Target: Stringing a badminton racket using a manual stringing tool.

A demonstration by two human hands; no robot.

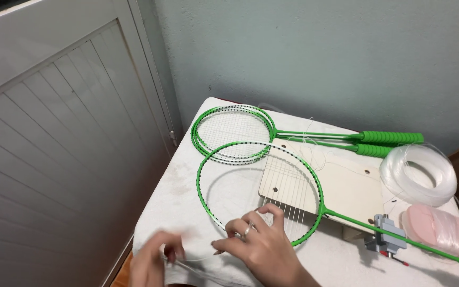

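Note:
A green badminton racket, only partly strung, lies on the white cloth-covered table with its shaft held in a small grey clamp. My right hand rests at the near rim of its head, fingers pinching a thin clear string there. My left hand, blurred at the table's near edge, holds the same clear string, which runs between both hands. Two more green strung rackets lie stacked behind.
A pale wooden board lies under the racket head and shaft. A coil of clear string and a pink spool wrapped in string sit at the right. A white louvred door stands left of the table, a grey wall behind.

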